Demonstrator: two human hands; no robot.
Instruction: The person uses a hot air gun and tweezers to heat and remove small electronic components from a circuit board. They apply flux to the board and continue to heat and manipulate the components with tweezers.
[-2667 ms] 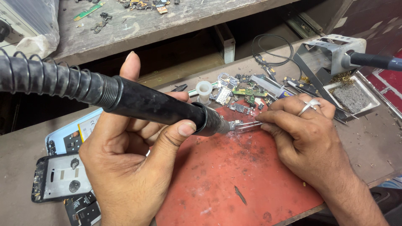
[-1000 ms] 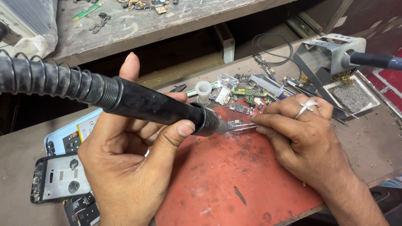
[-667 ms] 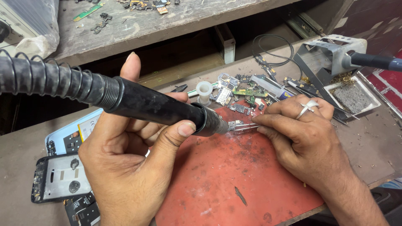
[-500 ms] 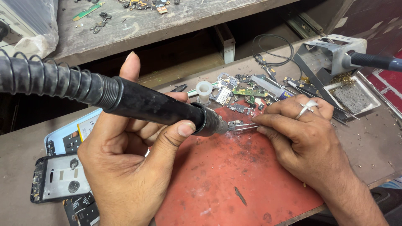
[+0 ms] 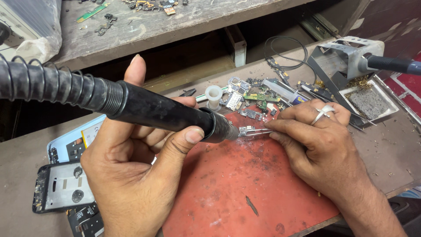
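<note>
My left hand (image 5: 131,175) grips a black hot-air handpiece (image 5: 171,115) with a ribbed hose running off to the left. Its nozzle points right at a small metal component (image 5: 245,130) just above the red work mat (image 5: 245,193). My right hand (image 5: 320,149), wearing a ring, pinches thin tweezers (image 5: 258,131) whose tips hold that small component right at the nozzle's mouth.
Small circuit boards and parts (image 5: 254,98) lie scattered behind the mat beside a white spool (image 5: 214,95). A soldering iron stand with sponge tray (image 5: 355,74) sits at the right. Opened phone bodies (image 5: 66,184) lie at the left. A wooden shelf (image 5: 175,22) runs above.
Both hands have stayed almost still; the nozzle and tweezers remain together over the mat with only tiny shifts.
</note>
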